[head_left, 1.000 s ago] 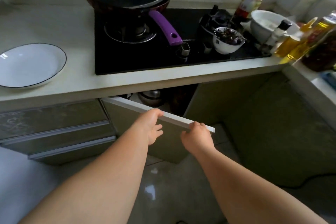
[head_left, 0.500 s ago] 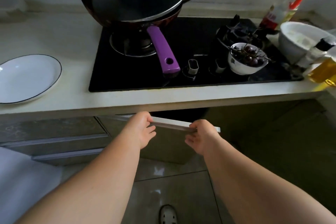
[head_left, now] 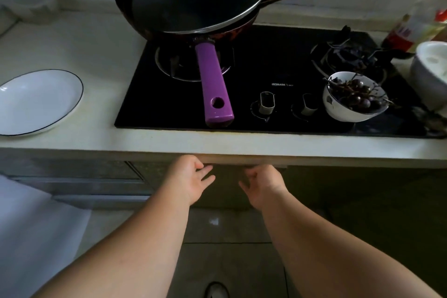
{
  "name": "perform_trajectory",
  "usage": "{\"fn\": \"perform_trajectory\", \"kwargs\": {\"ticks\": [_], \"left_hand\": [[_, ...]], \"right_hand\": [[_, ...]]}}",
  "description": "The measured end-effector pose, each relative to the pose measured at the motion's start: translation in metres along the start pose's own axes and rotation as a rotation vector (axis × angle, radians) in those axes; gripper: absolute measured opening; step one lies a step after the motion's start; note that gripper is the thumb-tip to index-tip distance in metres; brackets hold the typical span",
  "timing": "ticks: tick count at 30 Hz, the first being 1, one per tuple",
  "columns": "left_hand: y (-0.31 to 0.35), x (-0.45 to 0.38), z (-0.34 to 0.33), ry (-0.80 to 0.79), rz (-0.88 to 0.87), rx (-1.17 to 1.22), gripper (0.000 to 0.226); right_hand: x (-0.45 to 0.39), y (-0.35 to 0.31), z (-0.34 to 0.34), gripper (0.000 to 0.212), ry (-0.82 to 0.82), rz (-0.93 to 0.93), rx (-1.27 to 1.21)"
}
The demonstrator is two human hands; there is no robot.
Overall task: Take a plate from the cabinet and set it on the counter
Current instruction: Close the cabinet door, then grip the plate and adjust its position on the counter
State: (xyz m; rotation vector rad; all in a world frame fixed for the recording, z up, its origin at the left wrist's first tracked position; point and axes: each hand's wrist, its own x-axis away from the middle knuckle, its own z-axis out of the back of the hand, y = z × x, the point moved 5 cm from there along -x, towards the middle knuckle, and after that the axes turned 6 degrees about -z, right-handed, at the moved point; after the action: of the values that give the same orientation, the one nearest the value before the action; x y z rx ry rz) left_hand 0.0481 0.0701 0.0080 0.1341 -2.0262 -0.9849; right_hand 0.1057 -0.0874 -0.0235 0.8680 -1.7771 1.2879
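Note:
A white plate with a thin dark rim lies on the pale counter at the far left. Below the counter's front edge, the cabinet door under the stove looks shut. My left hand and my right hand hover in front of that door with fingers spread, holding nothing. Both sit just under the counter's lip, about a hand's width apart. The inside of the cabinet is hidden.
A black gas hob fills the counter's middle, carrying a lidded pan with a purple handle. A white bowl of dark grapes sits at its right front. A larger white bowl and a bottle stand far right. Drawers are lower left.
The cabinet door, open and held at its top edge by both hands, has swung shut. Both hands have let go of it. The view has risen over the counter.

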Motion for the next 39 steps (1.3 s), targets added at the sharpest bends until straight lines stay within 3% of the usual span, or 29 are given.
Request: {"fn": "perform_trajectory", "kwargs": {"ticks": [7, 12, 15, 21, 27, 31, 34, 39], "left_hand": [[0.006, 0.006, 0.02, -0.045, 0.021, -0.188, 0.068], [0.022, 0.021, 0.047, -0.012, 0.016, -0.226, 0.064], [0.042, 0.035, 0.066, 0.019, 0.0, -0.258, 0.061], [0.111, 0.074, 0.121, 0.104, -0.141, -0.23, 0.055], [0.171, 0.099, 0.188, 0.267, -0.273, -0.161, 0.038], [0.207, 0.089, 0.228, 0.388, -0.335, -0.165, 0.027], [0.238, 0.066, 0.251, 0.454, -0.39, -0.294, 0.02], [0.297, 0.017, 0.276, 0.462, -0.416, -0.482, 0.01]], "right_hand": [[0.004, -0.009, -0.003, 0.024, -0.006, -0.007, 0.013], [0.019, 0.003, -0.009, 0.018, 0.017, -0.024, 0.261], [0.037, 0.019, -0.024, 0.025, 0.007, -0.062, 0.462], [0.092, 0.046, -0.103, 0.018, -0.271, 0.015, 0.741], [0.134, 0.051, -0.196, 0.013, -0.406, 0.206, 0.85], [0.135, 0.06, -0.247, 0.012, -0.406, 0.26, 0.852], [0.131, 0.061, -0.28, 0.013, -0.362, 0.277, 0.865], [0.116, 0.055, -0.336, 0.032, -0.25, 0.356, 0.914]]}}
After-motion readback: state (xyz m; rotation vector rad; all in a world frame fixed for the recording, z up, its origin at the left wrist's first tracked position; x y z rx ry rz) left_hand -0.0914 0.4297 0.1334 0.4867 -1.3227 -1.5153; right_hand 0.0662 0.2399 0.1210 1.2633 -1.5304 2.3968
